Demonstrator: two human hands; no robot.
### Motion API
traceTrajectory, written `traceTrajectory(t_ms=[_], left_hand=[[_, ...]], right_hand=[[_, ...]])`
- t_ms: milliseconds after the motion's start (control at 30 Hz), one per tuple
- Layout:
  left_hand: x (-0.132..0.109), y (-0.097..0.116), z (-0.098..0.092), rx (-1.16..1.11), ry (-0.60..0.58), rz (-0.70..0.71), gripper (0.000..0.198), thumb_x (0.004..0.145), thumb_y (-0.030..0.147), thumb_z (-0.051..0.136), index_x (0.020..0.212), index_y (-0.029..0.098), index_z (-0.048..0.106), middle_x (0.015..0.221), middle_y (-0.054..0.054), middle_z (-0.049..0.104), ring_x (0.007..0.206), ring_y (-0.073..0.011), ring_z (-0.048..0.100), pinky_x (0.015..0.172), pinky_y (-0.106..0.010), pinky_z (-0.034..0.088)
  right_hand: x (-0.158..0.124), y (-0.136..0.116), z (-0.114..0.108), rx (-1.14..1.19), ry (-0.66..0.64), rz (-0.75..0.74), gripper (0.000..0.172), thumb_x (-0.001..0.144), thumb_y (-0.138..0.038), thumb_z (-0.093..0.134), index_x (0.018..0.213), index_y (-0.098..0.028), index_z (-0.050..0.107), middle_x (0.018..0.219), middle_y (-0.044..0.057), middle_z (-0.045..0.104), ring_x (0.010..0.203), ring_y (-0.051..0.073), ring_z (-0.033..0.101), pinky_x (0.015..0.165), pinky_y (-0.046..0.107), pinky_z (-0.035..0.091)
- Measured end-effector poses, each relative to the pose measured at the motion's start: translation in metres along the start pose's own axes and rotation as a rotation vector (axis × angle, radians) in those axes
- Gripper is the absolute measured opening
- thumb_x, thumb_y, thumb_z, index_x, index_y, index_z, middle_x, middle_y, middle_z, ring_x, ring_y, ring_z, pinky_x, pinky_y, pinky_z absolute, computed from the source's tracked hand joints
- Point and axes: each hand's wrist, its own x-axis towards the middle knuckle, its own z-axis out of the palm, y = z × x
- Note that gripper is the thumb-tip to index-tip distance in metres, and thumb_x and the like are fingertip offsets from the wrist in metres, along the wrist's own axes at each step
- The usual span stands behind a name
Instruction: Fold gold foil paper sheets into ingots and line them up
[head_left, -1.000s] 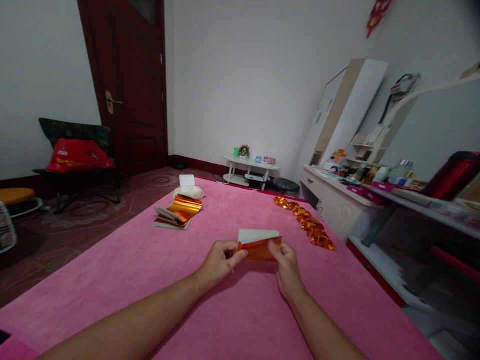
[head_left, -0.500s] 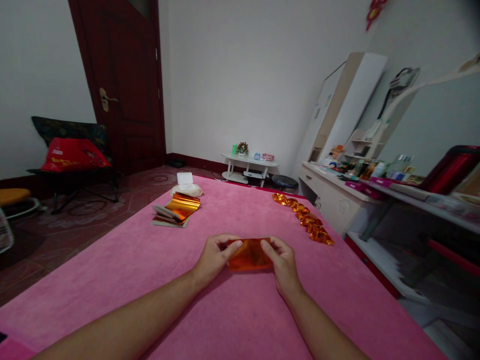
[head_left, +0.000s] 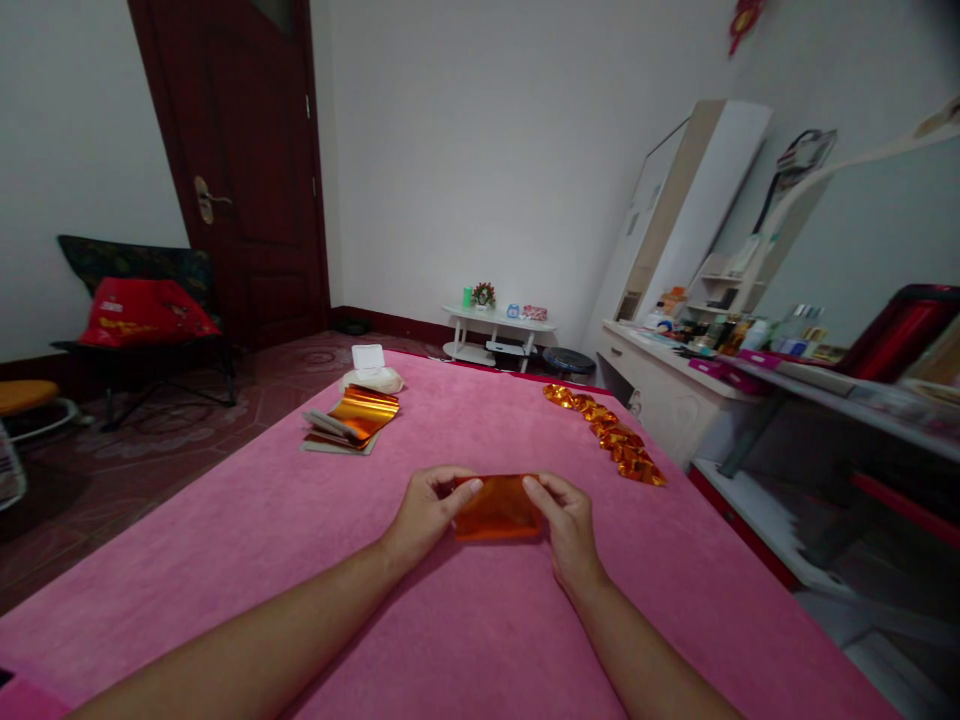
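Observation:
A sheet of shiny orange-gold foil paper (head_left: 498, 508) is stretched between my two hands, just above a pink cloth surface (head_left: 465, 620). My left hand (head_left: 433, 505) pinches its left edge, thumb on the near face and fingers behind. At the right edge, my right hand (head_left: 564, 515) grips the same sheet in a like way. Farther off to the left lies a stack of gold foil paper (head_left: 364, 412), its top sheets curled up. On the right, a row of folded gold foil pieces (head_left: 606, 430) runs away from me.
A white wipes pack with its lid up (head_left: 371, 372) sits behind the stack. Beyond the far edge stands a low white table (head_left: 499, 320). A dressing table (head_left: 675, 370) with bottles is at right; a chair with a red bag (head_left: 146, 312) is at left.
The foil sheet looks flatter and smoother between my hands than before. Both hands keep almost the same place, and the view has shifted slightly.

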Motion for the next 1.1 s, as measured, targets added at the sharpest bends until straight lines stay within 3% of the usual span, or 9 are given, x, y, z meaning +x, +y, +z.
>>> traceTrajectory(t_ms=[100,300,500,767,900,1100], left_hand=[[0.001,0.001,-0.002,0.086,0.017,0.079,0.021,0.080,0.032,0.063,0.076,0.014,0.072,0.072,-0.005,0.065,0.067,-0.0149,0.058,0.063,-0.024,0.045],[0.007,0.001,-0.016,0.457,0.081,0.460,0.014,0.082,0.026,0.062,0.083,0.022,0.075,0.085,-0.006,0.059,0.081,-0.0165,0.053,0.070,-0.027,0.043],[0.013,-0.003,-0.036,0.884,-0.137,0.730,0.026,0.086,0.014,0.052,0.098,0.028,0.071,0.095,-0.005,0.061,0.087,-0.0163,0.051,0.075,-0.030,0.040],[0.009,0.008,-0.030,1.162,-0.520,0.663,0.018,0.088,0.023,0.053,0.087,0.022,0.070,0.081,-0.005,0.063,0.083,-0.0163,0.052,0.074,-0.029,0.035],[0.007,0.005,-0.030,1.111,-0.546,0.637,0.018,0.088,0.021,0.052,0.085,0.021,0.070,0.079,-0.004,0.064,0.077,-0.0148,0.055,0.072,-0.028,0.036],[0.006,0.006,-0.037,1.022,-0.582,0.586,0.023,0.082,0.013,0.052,0.092,0.021,0.071,0.085,-0.005,0.067,0.080,-0.0158,0.060,0.073,-0.026,0.041]], right_hand=[[0.003,-0.001,-0.002,-0.148,-0.007,-0.089,0.019,0.080,-0.033,0.063,0.070,-0.018,0.069,0.069,0.000,0.059,0.066,0.015,0.052,0.062,0.025,0.042],[0.007,-0.003,-0.006,-0.410,0.009,-0.355,0.016,0.081,-0.020,0.059,0.085,-0.024,0.074,0.079,0.003,0.061,0.075,0.017,0.057,0.066,0.027,0.045],[0.017,0.009,-0.020,-0.447,-0.157,-0.477,0.037,0.074,-0.002,0.049,0.087,-0.026,0.074,0.094,0.004,0.067,0.089,0.018,0.062,0.079,0.032,0.050],[0.021,0.016,-0.027,-0.712,-0.431,-0.502,0.039,0.070,0.004,0.045,0.077,-0.022,0.073,0.085,0.005,0.069,0.080,0.017,0.064,0.071,0.029,0.051],[0.018,0.014,-0.026,-0.817,-0.493,-0.464,0.040,0.066,0.006,0.045,0.072,-0.022,0.072,0.084,0.004,0.068,0.080,0.016,0.062,0.072,0.027,0.048],[0.018,0.017,-0.031,-0.805,-0.447,-0.386,0.041,0.061,0.005,0.044,0.070,-0.022,0.074,0.087,0.002,0.070,0.082,0.017,0.063,0.075,0.029,0.048]])
